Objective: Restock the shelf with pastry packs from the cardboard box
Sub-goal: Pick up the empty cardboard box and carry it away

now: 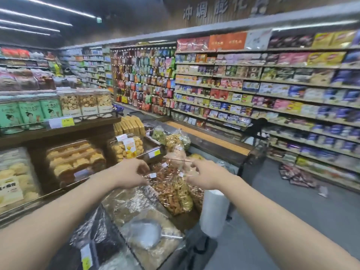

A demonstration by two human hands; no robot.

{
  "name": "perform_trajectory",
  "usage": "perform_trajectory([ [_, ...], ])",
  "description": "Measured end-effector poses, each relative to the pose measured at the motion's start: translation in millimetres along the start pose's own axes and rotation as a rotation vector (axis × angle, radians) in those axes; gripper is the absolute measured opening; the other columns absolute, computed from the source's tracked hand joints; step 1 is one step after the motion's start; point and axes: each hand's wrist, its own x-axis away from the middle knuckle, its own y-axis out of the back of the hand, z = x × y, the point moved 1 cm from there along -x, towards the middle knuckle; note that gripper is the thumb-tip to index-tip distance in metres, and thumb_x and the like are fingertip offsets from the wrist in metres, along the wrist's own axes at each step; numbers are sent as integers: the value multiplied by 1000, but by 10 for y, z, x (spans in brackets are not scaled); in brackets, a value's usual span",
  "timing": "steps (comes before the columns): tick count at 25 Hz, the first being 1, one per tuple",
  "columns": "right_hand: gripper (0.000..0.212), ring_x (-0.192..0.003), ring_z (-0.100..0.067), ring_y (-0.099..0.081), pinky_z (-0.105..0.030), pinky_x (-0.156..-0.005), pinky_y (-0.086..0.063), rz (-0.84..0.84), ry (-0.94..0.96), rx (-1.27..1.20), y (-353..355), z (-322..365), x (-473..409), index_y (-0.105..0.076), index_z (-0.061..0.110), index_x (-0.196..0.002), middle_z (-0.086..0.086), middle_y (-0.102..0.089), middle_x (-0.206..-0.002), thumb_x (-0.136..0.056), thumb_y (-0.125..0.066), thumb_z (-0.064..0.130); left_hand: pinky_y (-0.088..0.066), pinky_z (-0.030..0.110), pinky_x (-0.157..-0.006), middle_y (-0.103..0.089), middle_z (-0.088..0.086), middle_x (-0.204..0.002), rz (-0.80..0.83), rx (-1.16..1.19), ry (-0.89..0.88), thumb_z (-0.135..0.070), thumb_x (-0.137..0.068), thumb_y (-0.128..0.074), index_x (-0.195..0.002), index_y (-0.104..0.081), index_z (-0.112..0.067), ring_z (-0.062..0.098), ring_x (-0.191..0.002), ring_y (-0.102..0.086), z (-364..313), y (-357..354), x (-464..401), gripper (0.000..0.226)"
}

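Observation:
A clear-wrapped pastry pack stands among other crinkly snack bags in the display in front of me. My right hand is at its right side, fingers curled into the clear film. My left hand hovers at the pack's left with fingers curled; blur hides whether it holds the film. The wooden shelf on the left carries tubs of yellow pastries. No cardboard box is in view.
Bulk bins under clear film sit below my arms, one with a metal scoop. A roll of plastic bags stands by my right forearm. Long wall shelves line the aisle on the right. Dark packs lie on the floor.

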Motion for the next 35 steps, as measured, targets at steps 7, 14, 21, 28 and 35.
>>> perform_trajectory([
  [7, 70, -136, -29, -52, -45, -108, -47, -138, -626, -38, -182, -858, 2112, -49, 20, -145, -7, -55, -149, -91, -60, 63, -50, 28, -100, -67, -3, -130, 209, -39, -514, -35, -84, -78, -132, -62, -22, 13, -108, -62, -1464, -721, 374, 53],
  [14, 68, -132, -28, -56, -40, -106, -48, -244, -1142, -123, -797, -439, 4730, -52, 22, -143, -5, -59, -145, -90, -62, 63, -50, 28, -99, -70, -4, -128, 422, -126, -1004, -39, -82, -80, -130, -65, -23, 17, -113, -66, -2632, -1536, 1781, 53],
  [21, 71, -131, -29, -56, -45, -106, -49, -343, -1524, -176, -1267, 466, 7059, -48, 19, -147, -5, -57, -147, -91, -59, 62, -53, 41, -101, -66, -10, -125, 599, -133, -1390, -49, -76, -75, -127, -63, -32, 17, -109, -64, -3483, -2112, 3907, 56],
  [28, 65, -131, -30, -56, -38, -106, -48, -404, -1819, -318, -2029, 1573, 9070, -50, 16, -146, -8, -57, -147, -94, -62, 54, -53, 37, -101, -65, -6, -132, 755, -195, -1614, -42, -85, -75, -135, -61, -27, 18, -116, -64, -3775, -2670, 6049, 54],
  [35, 72, -139, -30, -51, -40, -110, -46, -445, -1968, -532, -3335, 2190, 10366, -45, 19, -152, -6, -51, -154, -94, -57, 59, -50, 39, -105, -61, -10, -138, 934, -233, -1690, -43, -83, -72, -136, -58, -33, 15, -126, -59, -3536, -3803, 7807, 55],
])
